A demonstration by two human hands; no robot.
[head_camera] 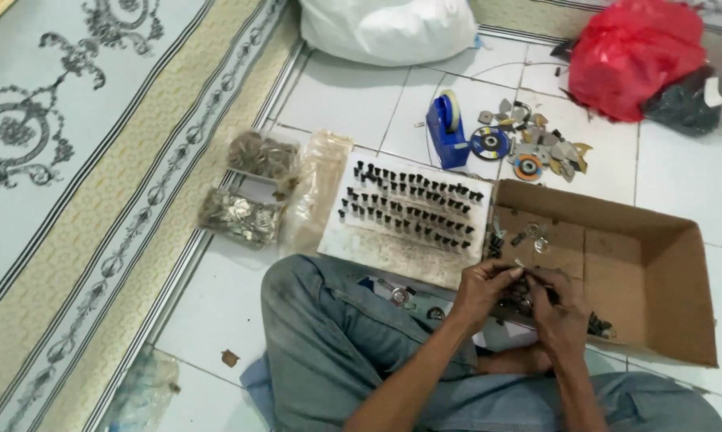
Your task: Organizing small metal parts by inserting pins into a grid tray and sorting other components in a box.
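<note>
Small metal parts (523, 282), too tiny to tell apart, sit pinched between both hands over the near edge of a cardboard box (657, 272); the left hand (483, 290) and right hand (559, 314) meet, fingers closed on the parts; just left of the box lies a white board (393, 248) with rows of upright black screws (413, 206); beyond it stand a blue tape dispenser (446, 128) and round sanding discs (491, 144); two clear bags of metal washers (249, 188) lie further left by a patterned rug (73, 160).
</note>
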